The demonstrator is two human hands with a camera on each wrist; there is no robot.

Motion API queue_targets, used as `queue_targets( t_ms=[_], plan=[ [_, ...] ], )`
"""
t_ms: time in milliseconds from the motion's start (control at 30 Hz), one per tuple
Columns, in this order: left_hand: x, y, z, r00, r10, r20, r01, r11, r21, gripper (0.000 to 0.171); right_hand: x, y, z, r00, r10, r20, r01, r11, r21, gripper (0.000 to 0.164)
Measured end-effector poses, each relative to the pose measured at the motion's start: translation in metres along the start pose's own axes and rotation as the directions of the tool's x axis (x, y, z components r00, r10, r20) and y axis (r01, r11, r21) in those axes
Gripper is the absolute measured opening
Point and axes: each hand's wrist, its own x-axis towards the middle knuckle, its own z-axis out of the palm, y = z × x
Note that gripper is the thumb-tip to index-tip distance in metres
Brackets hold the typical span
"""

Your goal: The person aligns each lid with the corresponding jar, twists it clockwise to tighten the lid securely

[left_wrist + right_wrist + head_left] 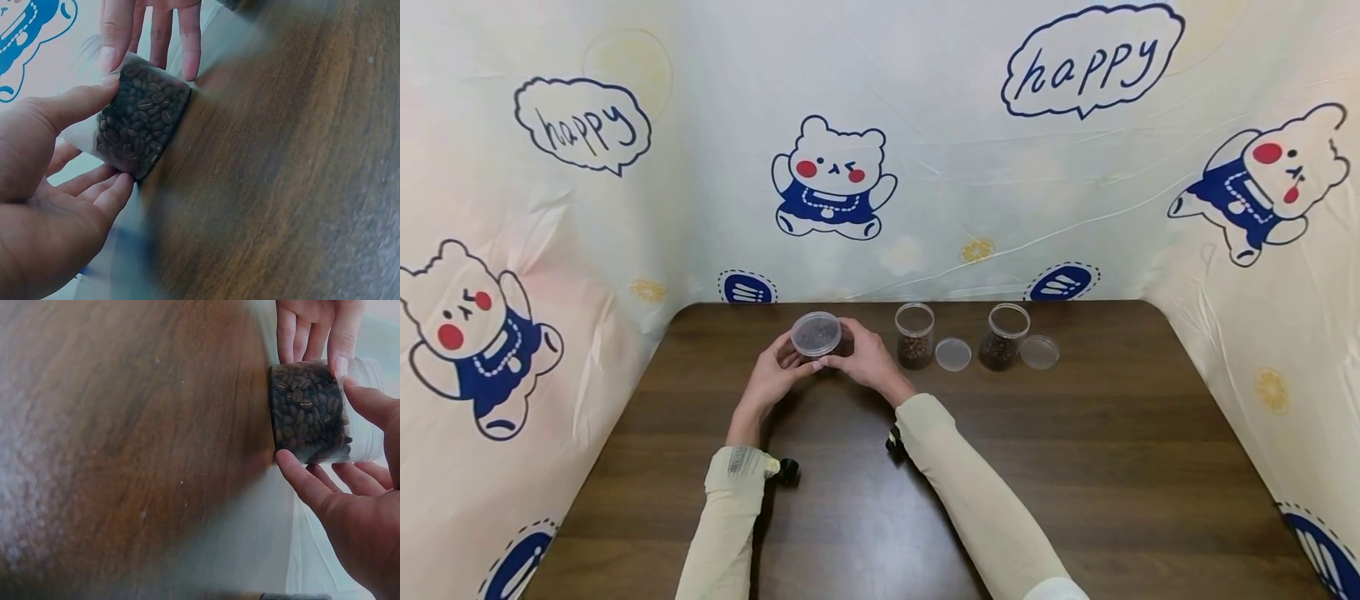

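The left hand (773, 372) and right hand (868, 358) grip a jar of coffee beans (309, 412) between them, its axis upright, at the table's (1075, 467) far left; whether its base touches is unclear. A lidless jar (915, 343) and a second lidless jar (1000, 346) stand rightward, nearer the right hand. No label shows on the held jar; the cloth (955, 158) reads "happy".

A clear, lidded jar (816, 335), partly filled with dark coffee beans (306, 412), is held roughly upright.
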Motion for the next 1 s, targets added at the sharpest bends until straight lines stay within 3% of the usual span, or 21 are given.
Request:
queue_targets(
  t_ms=[367, 567, 700, 867, 1000],
  plan=[
    [-0.001, 0.005, 0.0, 1.0, -0.006, 0.006, 0.006, 1.0, 0.017, 0.087, 0.001, -0.001, 0.0, 1.0, 0.019, 0.009, -0.019, 1.0, -0.008, 0.075],
    [-0.009, 0.012, 0.0, 0.999, 0.052, -0.013, -0.051, 0.998, 0.039, 0.095, -0.004, -0.003, -0.007, 0.999, 0.05, 0.012, -0.05, 0.999, -0.016, 0.07],
    [-0.019, 0.027, -0.001, 0.995, 0.098, -0.031, -0.093, 0.986, 0.14, 0.102, -0.011, -0.007, -0.015, 0.999, 0.049, 0.017, -0.049, 0.998, -0.034, 0.069],
    [-0.032, 0.048, 0.001, 0.992, 0.115, -0.055, -0.093, 0.947, 0.307, 0.105, -0.026, -0.01, -0.026, 0.999, 0.018, 0.044, -0.016, 0.999, -0.035, 0.069],
    [-0.041, 0.062, 0.007, 0.981, 0.184, -0.066, -0.148, 0.921, 0.36, 0.1, -0.042, -0.012, -0.037, 0.998, -0.022, 0.058, 0.023, 1.0, -0.019, 0.064]
  ],
)
